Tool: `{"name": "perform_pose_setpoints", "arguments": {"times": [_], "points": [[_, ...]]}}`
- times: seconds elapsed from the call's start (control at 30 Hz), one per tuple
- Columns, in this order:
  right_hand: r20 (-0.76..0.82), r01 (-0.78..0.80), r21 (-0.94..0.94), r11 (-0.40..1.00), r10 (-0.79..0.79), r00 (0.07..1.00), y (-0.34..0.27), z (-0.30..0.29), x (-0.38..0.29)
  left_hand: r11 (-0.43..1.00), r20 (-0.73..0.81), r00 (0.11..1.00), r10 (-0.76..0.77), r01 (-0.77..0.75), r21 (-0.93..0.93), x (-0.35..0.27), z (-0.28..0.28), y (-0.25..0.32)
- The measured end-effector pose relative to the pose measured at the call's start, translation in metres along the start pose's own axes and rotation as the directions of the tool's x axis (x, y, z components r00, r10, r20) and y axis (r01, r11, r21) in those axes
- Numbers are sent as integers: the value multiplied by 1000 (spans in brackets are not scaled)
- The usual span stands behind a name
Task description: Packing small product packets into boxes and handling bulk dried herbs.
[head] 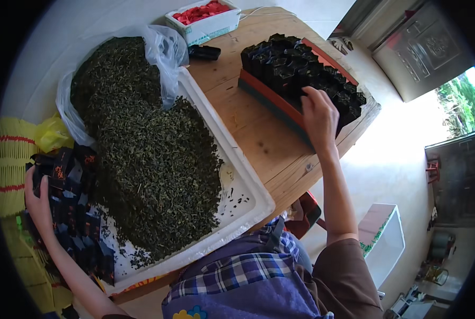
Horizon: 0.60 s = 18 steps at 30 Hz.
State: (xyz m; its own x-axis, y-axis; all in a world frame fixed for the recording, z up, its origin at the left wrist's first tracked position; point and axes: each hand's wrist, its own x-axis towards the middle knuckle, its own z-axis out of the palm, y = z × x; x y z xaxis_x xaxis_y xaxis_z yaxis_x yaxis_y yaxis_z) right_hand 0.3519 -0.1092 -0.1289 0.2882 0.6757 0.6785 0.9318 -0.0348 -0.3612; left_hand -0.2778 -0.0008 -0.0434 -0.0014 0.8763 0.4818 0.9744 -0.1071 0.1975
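At the left, my left hand (39, 203) reaches into a pile of black printed pouches (72, 203), with a black pouch (41, 160) between its thumb and fingers. My right hand (321, 115) is at the near side of a red open box (271, 89). Its fingertips touch the upright black pouches (285, 67) packed in rows there; whether they pinch one is hidden. Between my hands, a large heap of dried green tea leaves (153, 167) spills from a clear plastic bag (167, 56) into a white foam tray (245, 187).
A white foam box (205, 24) with red packets stands at the back of the wooden table (237, 115), near a black object (204, 52). Yellow bundles (14, 159) and a yellow plastic bag (53, 133) lie at far left. A white foam box (385, 235) stands right of me.
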Motion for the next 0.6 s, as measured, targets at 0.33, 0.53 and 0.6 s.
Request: {"name": "perform_pose_setpoints", "arguments": {"times": [0.33,0.53,0.6], "points": [[159,-26,-58,998,35,987,3,40,32,823,174,984,-33,125,-555,-41,-5,83],[109,-55,106,993,44,993,1,8,42,679,223,974,-47,195,-708,-60,1,106],[77,-64,114,991,55,995,-15,-8,41,689,251,968,23,166,-705,-67,2,131]]}}
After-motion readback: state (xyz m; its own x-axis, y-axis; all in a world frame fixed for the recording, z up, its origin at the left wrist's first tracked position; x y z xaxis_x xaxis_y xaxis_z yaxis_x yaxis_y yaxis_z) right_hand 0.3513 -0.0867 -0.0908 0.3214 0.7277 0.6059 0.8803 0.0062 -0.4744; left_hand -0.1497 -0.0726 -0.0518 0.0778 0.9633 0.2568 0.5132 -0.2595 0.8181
